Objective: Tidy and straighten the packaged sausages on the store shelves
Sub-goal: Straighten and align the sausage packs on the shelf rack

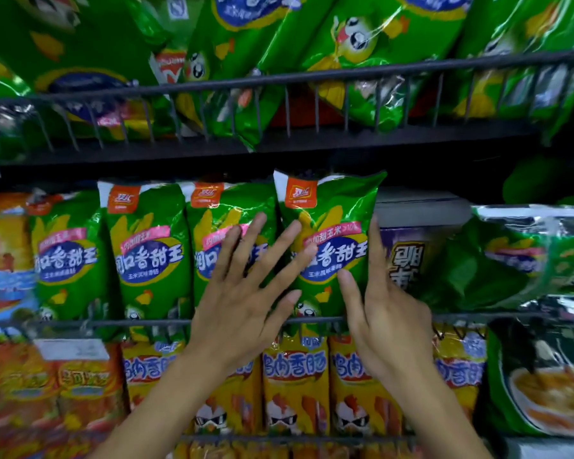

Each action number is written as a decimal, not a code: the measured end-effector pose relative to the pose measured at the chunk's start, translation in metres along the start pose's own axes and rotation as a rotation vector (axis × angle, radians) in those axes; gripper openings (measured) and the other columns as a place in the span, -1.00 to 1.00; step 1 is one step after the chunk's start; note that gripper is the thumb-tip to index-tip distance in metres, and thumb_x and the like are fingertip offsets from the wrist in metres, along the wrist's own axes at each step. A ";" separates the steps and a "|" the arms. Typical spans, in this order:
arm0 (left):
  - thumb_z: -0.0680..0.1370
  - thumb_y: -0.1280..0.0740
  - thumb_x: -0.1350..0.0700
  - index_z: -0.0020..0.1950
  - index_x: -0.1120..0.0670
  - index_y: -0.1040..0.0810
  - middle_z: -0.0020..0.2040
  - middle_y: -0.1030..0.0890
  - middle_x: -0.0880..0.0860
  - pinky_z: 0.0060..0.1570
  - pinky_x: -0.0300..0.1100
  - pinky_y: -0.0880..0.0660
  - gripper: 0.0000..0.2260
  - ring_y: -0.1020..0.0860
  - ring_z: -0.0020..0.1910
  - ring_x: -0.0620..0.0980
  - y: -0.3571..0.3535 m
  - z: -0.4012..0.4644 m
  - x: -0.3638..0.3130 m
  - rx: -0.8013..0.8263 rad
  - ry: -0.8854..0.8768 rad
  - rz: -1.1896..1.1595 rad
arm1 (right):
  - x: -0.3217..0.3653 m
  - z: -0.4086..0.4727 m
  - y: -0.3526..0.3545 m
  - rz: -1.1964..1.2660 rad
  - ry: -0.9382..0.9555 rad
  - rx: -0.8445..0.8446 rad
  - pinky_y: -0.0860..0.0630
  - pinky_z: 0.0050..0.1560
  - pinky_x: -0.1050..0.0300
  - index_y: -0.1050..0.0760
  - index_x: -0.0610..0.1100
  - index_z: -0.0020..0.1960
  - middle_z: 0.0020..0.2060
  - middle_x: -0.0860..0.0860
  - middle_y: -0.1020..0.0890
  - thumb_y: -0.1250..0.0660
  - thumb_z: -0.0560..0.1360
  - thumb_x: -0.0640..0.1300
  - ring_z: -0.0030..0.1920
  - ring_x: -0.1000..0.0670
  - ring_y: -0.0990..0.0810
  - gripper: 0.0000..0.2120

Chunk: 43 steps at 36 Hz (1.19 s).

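Several green sausage packs stand upright in a row on the middle shelf. The rightmost green pack [332, 226] stands slightly higher than its neighbours. My left hand [249, 293] is spread flat with straight fingers across the front of that pack and the one to its left [226, 220]. My right hand [381, 309] has straight fingers along the right edge of the rightmost pack, with the thumb lying on its front. Neither hand curls round anything.
A wire rail [113, 323] runs along the middle shelf front. Right of my hands stand a purple pack [408, 256] and a slumped green bag [517, 260]. Tilted green packs [362, 44] fill the upper shelf. Yellow sausage packs [295, 376] line the lower shelf.
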State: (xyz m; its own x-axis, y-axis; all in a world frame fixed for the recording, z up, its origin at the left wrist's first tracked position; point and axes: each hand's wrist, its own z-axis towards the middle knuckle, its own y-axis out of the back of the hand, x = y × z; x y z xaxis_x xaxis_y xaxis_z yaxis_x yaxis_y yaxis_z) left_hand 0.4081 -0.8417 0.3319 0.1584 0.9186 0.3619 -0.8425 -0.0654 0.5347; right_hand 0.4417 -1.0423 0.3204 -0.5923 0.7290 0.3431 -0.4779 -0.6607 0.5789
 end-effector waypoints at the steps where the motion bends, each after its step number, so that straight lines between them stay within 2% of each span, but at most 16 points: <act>1: 0.69 -0.20 -0.07 0.65 -0.05 -0.06 0.66 -0.08 0.03 0.56 0.27 -0.01 -0.43 -0.02 0.63 0.24 0.000 -0.001 0.000 0.003 -0.007 0.007 | 0.000 0.000 -0.001 -0.004 0.004 0.002 -0.14 -0.61 0.29 0.24 0.02 0.64 -0.21 0.00 -0.67 0.06 0.68 0.22 -0.55 0.15 -0.31 -0.35; 3: 0.69 -0.19 -0.07 0.65 -0.07 -0.05 0.66 -0.06 0.02 0.56 0.28 -0.01 -0.44 0.00 0.63 0.25 0.001 0.000 0.000 0.011 -0.014 0.013 | -0.001 0.001 -0.002 -0.010 0.008 0.002 -0.21 -0.62 0.26 0.25 0.04 0.64 -0.10 -0.04 -0.68 0.08 0.67 0.24 -0.54 0.10 -0.39 -0.35; 8: 0.70 -0.15 -0.08 0.64 -0.05 -0.10 0.66 -0.06 0.00 0.56 0.28 0.00 -0.48 0.02 0.63 0.24 0.003 0.002 -0.002 0.056 0.007 0.035 | -0.003 0.000 -0.001 -0.013 0.008 0.024 -0.24 -0.61 0.25 0.34 0.10 0.62 -0.16 0.00 -0.65 0.14 0.66 0.28 -0.52 0.12 -0.34 -0.35; 12: 0.70 -0.11 -0.05 0.65 -0.03 -0.09 0.66 -0.05 -0.01 0.54 0.30 -0.05 -0.48 0.02 0.63 0.23 0.003 0.003 -0.005 0.089 0.040 0.035 | -0.005 -0.001 0.002 0.008 -0.006 0.024 -0.20 -0.60 0.26 0.24 0.05 0.64 -0.23 0.01 -0.63 0.11 0.65 0.30 -0.54 0.17 -0.25 -0.32; 17: 0.71 -0.04 -0.05 0.66 -0.01 -0.03 0.67 0.00 0.01 0.55 0.28 -0.04 -0.48 0.06 0.63 0.23 0.004 0.004 -0.008 0.139 0.072 0.057 | -0.004 -0.002 0.003 -0.048 -0.003 0.018 -0.37 -0.55 0.14 0.26 0.03 0.63 -0.34 0.03 -0.57 0.14 0.64 0.33 -0.54 0.02 -0.48 -0.30; 29: 0.69 -0.08 -0.14 0.66 0.00 -0.01 0.67 0.03 0.03 0.56 0.27 -0.02 -0.42 0.08 0.63 0.23 0.006 0.004 -0.005 0.150 0.067 0.018 | -0.005 -0.001 0.000 -0.142 0.012 0.020 -0.48 -0.53 0.02 0.32 0.04 0.62 -0.33 0.00 -0.57 0.19 0.61 0.38 -0.54 -0.01 -0.47 -0.27; 32: 0.68 -0.11 -0.16 0.66 -0.05 -0.03 0.67 0.01 0.06 0.55 0.29 -0.03 -0.42 0.06 0.63 0.26 0.007 0.004 -0.003 0.140 0.045 -0.019 | -0.003 0.001 0.003 -0.164 0.018 0.053 -0.45 -0.55 0.08 0.25 0.01 0.64 -0.43 0.12 -0.39 0.15 0.62 0.37 -0.57 0.05 -0.33 -0.27; 35: 0.68 -0.11 -0.17 0.65 -0.09 -0.04 0.67 0.02 0.08 0.55 0.30 -0.02 -0.43 0.06 0.62 0.28 0.008 0.003 -0.003 0.165 0.029 -0.021 | -0.003 0.001 0.008 -0.197 0.016 0.075 -0.23 -0.58 0.21 0.22 -0.03 0.64 -0.48 0.18 -0.26 0.12 0.63 0.36 -0.58 0.15 -0.19 -0.25; 37: 0.67 -0.10 -0.18 0.66 -0.10 -0.03 0.67 0.03 0.07 0.55 0.29 0.00 -0.43 0.07 0.63 0.27 0.010 0.003 -0.004 0.173 0.034 -0.033 | -0.004 -0.001 0.012 -0.216 0.038 0.082 -0.22 -0.55 0.22 0.27 -0.02 0.64 -0.48 0.18 -0.27 0.11 0.64 0.36 -0.57 0.14 -0.24 -0.25; 40: 0.67 -0.12 -0.15 0.65 -0.09 -0.05 0.67 0.03 0.05 0.57 0.26 0.07 -0.43 0.09 0.63 0.24 0.015 0.004 -0.004 0.148 0.034 -0.097 | -0.010 -0.009 0.024 -0.087 0.072 0.190 -0.36 -0.44 0.23 0.24 0.08 0.64 -0.39 0.20 -0.42 -0.07 0.65 0.29 -0.48 0.17 -0.38 -0.26; 41: 0.67 -0.15 -0.13 0.65 -0.07 -0.08 0.67 0.01 0.04 0.57 0.25 0.08 -0.43 0.09 0.63 0.23 0.016 0.004 -0.004 0.132 0.031 -0.135 | -0.015 -0.012 0.030 0.010 0.057 0.228 -0.45 -0.36 0.23 0.15 0.12 0.64 -0.25 0.20 -0.55 -0.15 0.64 0.23 -0.39 0.17 -0.49 -0.29; 42: 0.66 -0.18 -0.10 0.64 -0.05 -0.12 0.67 -0.01 0.04 0.57 0.25 0.09 -0.43 0.08 0.63 0.23 0.016 0.003 -0.003 0.114 0.030 -0.178 | -0.020 -0.017 0.037 0.091 0.046 0.230 -0.56 -0.21 0.19 0.01 0.14 0.63 -0.02 0.14 -0.65 -0.20 0.64 0.17 -0.21 0.14 -0.61 -0.35; 43: 0.65 -0.22 -0.07 0.63 -0.03 -0.17 0.66 -0.05 0.04 0.57 0.26 0.09 -0.44 0.06 0.63 0.23 0.015 0.002 -0.002 0.092 0.031 -0.230 | -0.026 -0.023 0.045 0.144 0.048 0.198 -0.61 0.01 0.13 -0.16 0.13 0.60 0.20 0.10 -0.63 -0.25 0.64 0.11 0.02 0.10 -0.65 -0.43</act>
State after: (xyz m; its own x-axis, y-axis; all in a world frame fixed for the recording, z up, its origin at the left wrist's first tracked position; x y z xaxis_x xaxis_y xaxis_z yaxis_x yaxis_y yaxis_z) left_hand 0.3961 -0.8455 0.3409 0.3232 0.9249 0.2002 -0.7354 0.1124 0.6682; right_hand 0.4204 -1.0949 0.3208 -0.6774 0.6173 0.4001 -0.2523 -0.7059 0.6618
